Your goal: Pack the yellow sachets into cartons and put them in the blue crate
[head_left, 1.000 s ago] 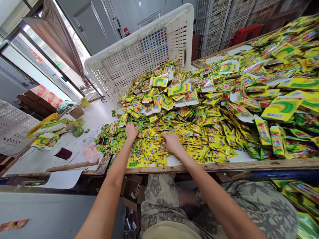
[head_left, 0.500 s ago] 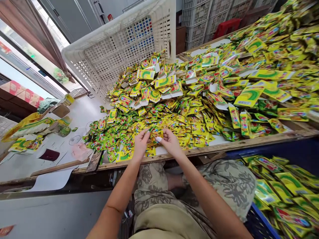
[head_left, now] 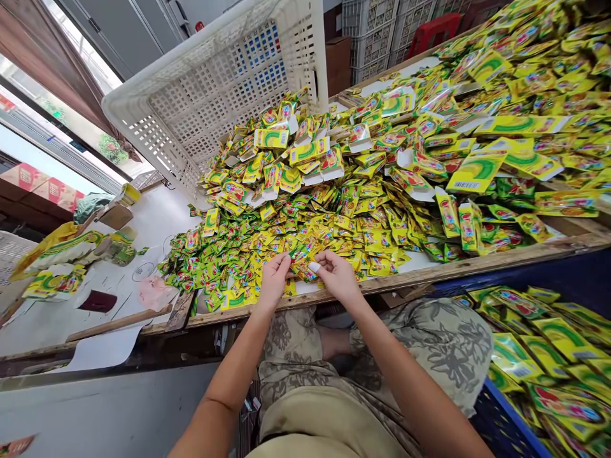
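Between my two hands, just above the table's front edge, are small yellow-and-green printed sachets [head_left: 301, 264]. My left hand [head_left: 274, 280] pinches their left end with thumb and fingers. At the right end, my right hand [head_left: 338, 277] closes on them, its pale thumbnail showing on top. How many sachets are held I cannot tell. Right behind my hands spreads a heap of loose yellow sachets [head_left: 382, 240], with greener sachets [head_left: 214, 254] to the left. Small open cartons [head_left: 310, 151] with white flaps lie on the heap farther back.
A white plastic crate [head_left: 200, 83] lies tipped on its side behind the heap. A wooden rim [head_left: 429, 270] runs along the table's front. At my lower right, a blue crate [head_left: 515, 413] holds filled yellow packs. A dark red cup [head_left: 98, 300] lies on the left.
Both hands, still pinching the sachets, have shifted slightly; the right hand sits a little farther right and lower. The whole view has turned a little.
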A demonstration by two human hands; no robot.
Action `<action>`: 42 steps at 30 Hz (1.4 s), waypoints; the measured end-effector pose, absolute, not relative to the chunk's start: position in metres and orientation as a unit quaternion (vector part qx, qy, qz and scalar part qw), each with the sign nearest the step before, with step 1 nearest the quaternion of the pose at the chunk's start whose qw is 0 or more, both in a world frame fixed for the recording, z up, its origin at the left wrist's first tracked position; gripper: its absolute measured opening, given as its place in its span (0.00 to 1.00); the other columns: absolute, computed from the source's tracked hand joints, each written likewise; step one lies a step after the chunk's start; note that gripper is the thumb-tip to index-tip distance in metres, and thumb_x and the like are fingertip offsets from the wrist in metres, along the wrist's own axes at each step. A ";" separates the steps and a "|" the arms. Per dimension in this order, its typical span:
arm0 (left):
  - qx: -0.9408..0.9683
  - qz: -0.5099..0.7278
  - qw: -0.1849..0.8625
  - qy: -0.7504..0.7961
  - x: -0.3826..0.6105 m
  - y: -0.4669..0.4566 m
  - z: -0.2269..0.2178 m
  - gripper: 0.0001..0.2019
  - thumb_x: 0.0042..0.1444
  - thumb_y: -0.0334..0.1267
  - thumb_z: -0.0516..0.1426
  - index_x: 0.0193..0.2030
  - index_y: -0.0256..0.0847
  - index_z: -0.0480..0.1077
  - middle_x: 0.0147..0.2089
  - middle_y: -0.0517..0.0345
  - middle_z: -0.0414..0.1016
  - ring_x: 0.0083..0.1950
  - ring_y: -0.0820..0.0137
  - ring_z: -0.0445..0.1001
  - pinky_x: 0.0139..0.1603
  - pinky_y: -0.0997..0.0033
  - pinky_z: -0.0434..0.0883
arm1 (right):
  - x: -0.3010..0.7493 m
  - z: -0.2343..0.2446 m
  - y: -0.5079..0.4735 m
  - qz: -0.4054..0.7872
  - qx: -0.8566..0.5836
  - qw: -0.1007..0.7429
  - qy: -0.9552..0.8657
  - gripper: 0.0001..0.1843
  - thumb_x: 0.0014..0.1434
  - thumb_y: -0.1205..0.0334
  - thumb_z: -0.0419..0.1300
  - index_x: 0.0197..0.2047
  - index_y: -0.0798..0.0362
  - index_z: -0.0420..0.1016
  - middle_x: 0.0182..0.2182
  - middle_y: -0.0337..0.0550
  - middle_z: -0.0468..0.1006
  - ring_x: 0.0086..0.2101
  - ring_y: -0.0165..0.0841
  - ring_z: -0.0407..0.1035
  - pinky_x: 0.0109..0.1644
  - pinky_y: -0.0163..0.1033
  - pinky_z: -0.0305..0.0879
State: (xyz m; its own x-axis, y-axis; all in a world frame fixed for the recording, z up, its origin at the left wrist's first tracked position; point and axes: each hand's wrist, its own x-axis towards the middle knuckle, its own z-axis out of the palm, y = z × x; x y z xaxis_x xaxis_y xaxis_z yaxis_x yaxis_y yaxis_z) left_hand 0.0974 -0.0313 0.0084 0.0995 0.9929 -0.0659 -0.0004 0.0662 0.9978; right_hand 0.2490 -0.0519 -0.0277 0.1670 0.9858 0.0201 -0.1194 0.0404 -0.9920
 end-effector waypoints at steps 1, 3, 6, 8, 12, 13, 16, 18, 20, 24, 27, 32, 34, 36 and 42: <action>0.504 0.457 0.546 0.488 0.097 -0.031 0.008 0.21 0.47 0.53 0.62 0.41 0.38 0.75 0.38 0.55 0.76 0.34 0.71 0.74 0.31 0.73 0.75 | 0.250 -0.028 -0.053 0.483 -0.501 0.581 -0.422 0.14 0.46 0.51 0.63 0.30 0.51 0.68 0.24 0.38 0.68 0.23 0.29 0.62 0.23 0.35 0.64; 0.505 0.449 0.554 0.486 0.097 -0.031 0.007 0.22 0.47 0.53 0.62 0.42 0.37 0.75 0.37 0.54 0.76 0.33 0.71 0.74 0.30 0.72 0.76 | 0.252 -0.026 -0.055 0.483 -0.502 0.585 -0.416 0.13 0.46 0.52 0.63 0.30 0.51 0.68 0.25 0.38 0.69 0.23 0.29 0.62 0.23 0.35 0.64; 0.522 0.431 0.553 0.486 0.099 -0.034 0.006 0.23 0.49 0.55 0.60 0.43 0.37 0.75 0.35 0.55 0.76 0.31 0.72 0.73 0.31 0.71 0.75 | 0.251 -0.022 -0.058 0.486 -0.506 0.574 -0.422 0.14 0.46 0.51 0.64 0.30 0.51 0.68 0.25 0.38 0.69 0.23 0.29 0.63 0.22 0.35 0.65; 0.540 0.428 0.539 0.485 0.101 -0.037 0.005 0.23 0.49 0.53 0.60 0.44 0.37 0.74 0.34 0.55 0.75 0.31 0.73 0.73 0.33 0.71 0.75 | 0.250 -0.021 -0.059 0.490 -0.513 0.567 -0.418 0.15 0.45 0.50 0.64 0.30 0.51 0.68 0.25 0.38 0.69 0.23 0.30 0.63 0.22 0.36 0.66; 0.559 0.441 0.518 0.474 0.105 -0.042 0.002 0.25 0.40 0.45 0.67 0.45 0.38 0.71 0.35 0.56 0.76 0.35 0.71 0.74 0.39 0.69 0.74 | 0.247 -0.024 -0.060 0.472 -0.519 0.562 -0.438 0.14 0.46 0.51 0.63 0.29 0.51 0.68 0.23 0.37 0.68 0.22 0.29 0.62 0.22 0.35 0.64; 0.560 0.441 0.518 0.473 0.105 -0.043 0.001 0.25 0.39 0.44 0.68 0.45 0.39 0.71 0.36 0.56 0.76 0.35 0.70 0.75 0.40 0.68 0.74 | 0.246 -0.026 -0.060 0.466 -0.516 0.564 -0.446 0.13 0.47 0.52 0.63 0.28 0.51 0.67 0.22 0.37 0.67 0.22 0.29 0.61 0.22 0.34 0.62; 0.573 0.428 0.504 0.484 0.104 -0.043 0.002 0.23 0.40 0.42 0.67 0.43 0.39 0.70 0.35 0.57 0.76 0.34 0.71 0.74 0.39 0.69 0.73 | 0.244 -0.028 -0.061 0.453 -0.505 0.575 -0.457 0.11 0.47 0.53 0.62 0.27 0.51 0.66 0.21 0.36 0.66 0.22 0.28 0.60 0.24 0.34 0.61; 0.582 0.421 0.497 0.486 0.103 -0.043 0.003 0.21 0.41 0.41 0.66 0.43 0.39 0.70 0.35 0.57 0.76 0.33 0.71 0.74 0.36 0.70 0.73 | 0.242 -0.028 -0.062 0.445 -0.505 0.577 -0.463 0.11 0.48 0.54 0.62 0.26 0.51 0.67 0.21 0.36 0.66 0.22 0.29 0.60 0.25 0.35 0.61; 0.588 0.415 0.499 0.481 0.102 -0.043 0.004 0.20 0.44 0.41 0.65 0.44 0.39 0.69 0.35 0.57 0.76 0.33 0.71 0.73 0.35 0.71 0.72 | 0.242 -0.027 -0.064 0.431 -0.515 0.569 -0.475 0.09 0.49 0.55 0.61 0.28 0.51 0.67 0.21 0.36 0.67 0.22 0.29 0.61 0.25 0.35 0.60; 0.614 0.390 0.511 0.458 0.100 -0.041 0.003 0.18 0.46 0.39 0.63 0.45 0.40 0.69 0.41 0.54 0.75 0.39 0.69 0.74 0.40 0.69 0.72 | 0.249 -0.019 -0.069 0.330 -0.531 0.529 -0.574 0.03 0.55 0.64 0.55 0.31 0.52 0.70 0.28 0.41 0.72 0.29 0.33 0.66 0.33 0.37 0.63; 0.638 0.350 0.518 0.451 0.098 -0.038 0.003 0.18 0.45 0.37 0.63 0.44 0.40 0.68 0.40 0.54 0.74 0.39 0.67 0.73 0.40 0.68 0.71 | 0.255 -0.009 -0.071 0.229 -0.530 0.457 -0.677 0.12 0.56 0.73 0.50 0.35 0.52 0.73 0.33 0.44 0.73 0.36 0.35 0.67 0.40 0.38 0.62; 0.708 0.269 0.448 0.475 0.099 -0.040 0.014 0.16 0.46 0.35 0.60 0.45 0.39 0.69 0.33 0.59 0.70 0.27 0.73 0.63 0.27 0.74 0.61 | 0.257 0.003 -0.070 0.135 -0.527 0.335 -0.769 0.16 0.57 0.75 0.49 0.39 0.52 0.75 0.34 0.46 0.72 0.37 0.36 0.66 0.38 0.37 0.60; 0.729 0.235 0.424 0.484 0.100 -0.042 0.020 0.16 0.48 0.37 0.59 0.45 0.39 0.69 0.27 0.63 0.65 0.24 0.76 0.57 0.24 0.75 0.56 | 0.257 0.004 -0.068 0.127 -0.515 0.334 -0.779 0.16 0.56 0.75 0.50 0.40 0.52 0.75 0.34 0.46 0.73 0.37 0.37 0.66 0.39 0.37 0.61; 0.742 0.217 0.404 0.488 0.100 -0.044 0.024 0.17 0.49 0.39 0.60 0.46 0.39 0.68 0.26 0.65 0.63 0.24 0.76 0.55 0.24 0.75 0.55 | 0.256 0.003 -0.067 0.135 -0.505 0.362 -0.772 0.15 0.56 0.76 0.50 0.39 0.53 0.75 0.34 0.46 0.74 0.37 0.37 0.66 0.40 0.38 0.62; 0.708 0.240 0.432 0.504 0.097 -0.044 0.021 0.17 0.49 0.42 0.61 0.45 0.37 0.69 0.25 0.66 0.59 0.24 0.77 0.53 0.25 0.75 0.53 | 0.253 -0.004 -0.067 0.207 -0.477 0.497 -0.694 0.13 0.54 0.76 0.50 0.35 0.53 0.73 0.32 0.44 0.75 0.35 0.35 0.69 0.40 0.38 0.64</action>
